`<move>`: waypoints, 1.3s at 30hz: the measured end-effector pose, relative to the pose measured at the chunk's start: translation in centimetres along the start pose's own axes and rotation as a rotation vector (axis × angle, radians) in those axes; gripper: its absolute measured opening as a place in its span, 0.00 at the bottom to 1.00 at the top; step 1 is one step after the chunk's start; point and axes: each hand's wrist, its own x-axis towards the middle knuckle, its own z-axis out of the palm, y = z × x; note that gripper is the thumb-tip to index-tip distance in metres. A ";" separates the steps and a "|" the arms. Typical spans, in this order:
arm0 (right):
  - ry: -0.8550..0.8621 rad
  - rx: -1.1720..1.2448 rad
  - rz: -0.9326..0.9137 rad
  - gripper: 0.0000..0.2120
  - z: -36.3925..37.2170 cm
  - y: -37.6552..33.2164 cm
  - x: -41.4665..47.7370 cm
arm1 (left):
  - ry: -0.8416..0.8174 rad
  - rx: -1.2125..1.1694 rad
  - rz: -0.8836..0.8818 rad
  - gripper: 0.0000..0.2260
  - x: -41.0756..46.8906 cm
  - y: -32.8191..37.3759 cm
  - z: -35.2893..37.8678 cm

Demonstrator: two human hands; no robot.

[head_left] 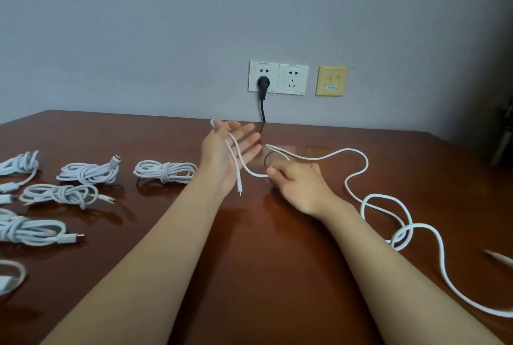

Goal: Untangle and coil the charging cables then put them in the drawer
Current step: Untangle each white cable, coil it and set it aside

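Left hand [230, 150]: palm up, grip spread, white cable [259, 175] draped across. Right hand [297, 183]: grip pinching same cable. Coiled cables [165, 172] on bench [249, 261], left side.

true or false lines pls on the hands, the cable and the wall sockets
1. The left hand is open, palm up, with the cable draped over it. True.
2. The right hand holds nothing. False: it pinches the cable.
3. Several coiled cables lie to the left of the hands. True.
4. Both wall sockets are free. False: a black plug sits in the left socket.
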 end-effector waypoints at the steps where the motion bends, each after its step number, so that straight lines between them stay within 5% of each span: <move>1: -0.002 -0.012 0.003 0.15 -0.1 0.0 0.1 | 0.002 -0.030 -0.008 0.18 0.0 0.3 -0.1; 11: 0.188 -0.198 -0.156 0.10 -1.1 -1.7 -0.4 | 0.036 0.034 -0.008 0.14 0.2 0.3 0.2; 19: 0.389 0.012 -0.326 0.08 -1.0 -1.8 -0.3 | -0.053 0.403 -0.190 0.17 -0.7 -0.3 0.7; 22: 0.279 0.159 -0.213 0.04 -1.1 -1.8 -0.2 | -0.028 0.488 -0.150 0.17 -0.5 -0.7 0.7; 27: 0.407 0.666 -0.017 0.10 -1.0 -1.5 0.5 | -0.176 0.555 -0.142 0.14 -0.8 -0.7 0.8; 33: 0.387 0.650 0.103 0.12 -1.2 -0.5 0.8 | -0.395 0.746 -0.224 0.14 -1.2 -1.7 1.1; 39: 0.573 0.667 0.117 0.11 -1.4 -0.6 0.5 | -0.473 0.704 -0.280 0.16 -1.5 -1.8 1.3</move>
